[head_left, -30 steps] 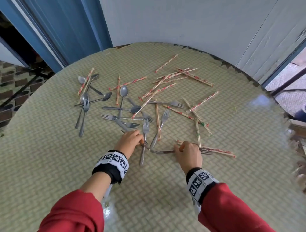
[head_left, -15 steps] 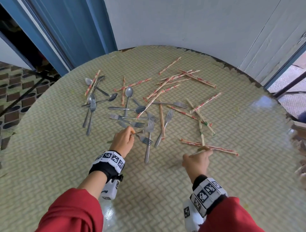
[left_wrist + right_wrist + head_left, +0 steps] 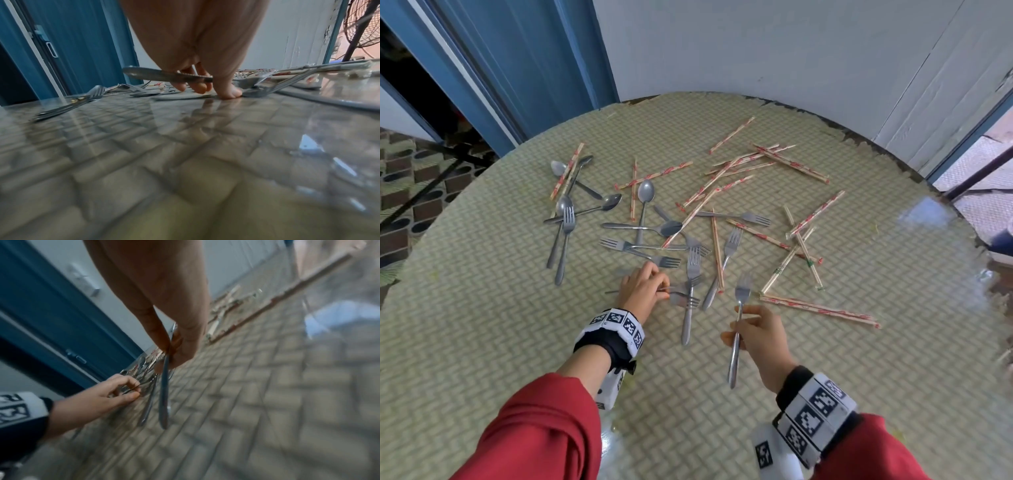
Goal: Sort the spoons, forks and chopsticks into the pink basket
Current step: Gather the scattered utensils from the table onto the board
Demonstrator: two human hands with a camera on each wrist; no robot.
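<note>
Metal forks, spoons (image 3: pixel 645 192) and paper-wrapped chopsticks (image 3: pixel 791 164) lie scattered over the round table (image 3: pixel 482 342). My left hand (image 3: pixel 659 291) is low at the near edge of the pile and pinches a fork (image 3: pixel 164 76) by its handle, with the thumb (image 3: pixel 230 92) pressing the tabletop. My right hand (image 3: pixel 739 322) is raised off the table and pinches another fork (image 3: pixel 738 335) at mid-handle, tines (image 3: pixel 743 284) pointing away from me and the handle end hanging toward me. The pink basket is in no view.
A blue door (image 3: pixel 534 68) and a pale wall (image 3: pixel 756 51) stand behind the table. One fork (image 3: pixel 690 298) lies between my hands. A long pair of chopsticks (image 3: pixel 818 310) lies right of my right hand. A fan (image 3: pixel 362 24) stands off the table's right side.
My right hand has lifted a fork off the table and drawn it back toward me, turning it lengthwise. My left hand has shifted slightly left and taken hold of a fork handle.
</note>
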